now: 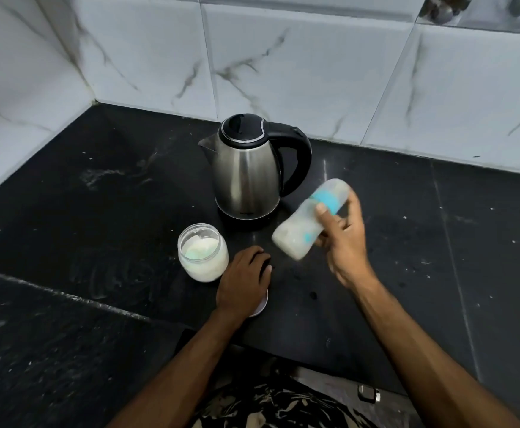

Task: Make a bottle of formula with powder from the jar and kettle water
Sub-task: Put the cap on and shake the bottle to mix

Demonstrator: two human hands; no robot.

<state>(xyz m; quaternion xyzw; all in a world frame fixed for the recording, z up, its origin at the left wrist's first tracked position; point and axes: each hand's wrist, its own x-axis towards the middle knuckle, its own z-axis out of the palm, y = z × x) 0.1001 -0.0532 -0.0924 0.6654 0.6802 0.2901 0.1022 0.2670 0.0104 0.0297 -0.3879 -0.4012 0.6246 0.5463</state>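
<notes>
Two hands are over the dark worktop [98, 211]. The right hand [343, 239] grips the baby bottle [308, 220], blurred and tilted above the worktop, just right of the kettle [246, 171]. The left hand [243, 279] lies flat, fingers relaxed, on a white lid [262, 307], beside the open jar [203, 251] of powder.

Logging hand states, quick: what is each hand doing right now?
Left hand: fingers curled, resting on the counter; a grip cannot be told.
Right hand: holding the tilted, blurred baby bottle.
</notes>
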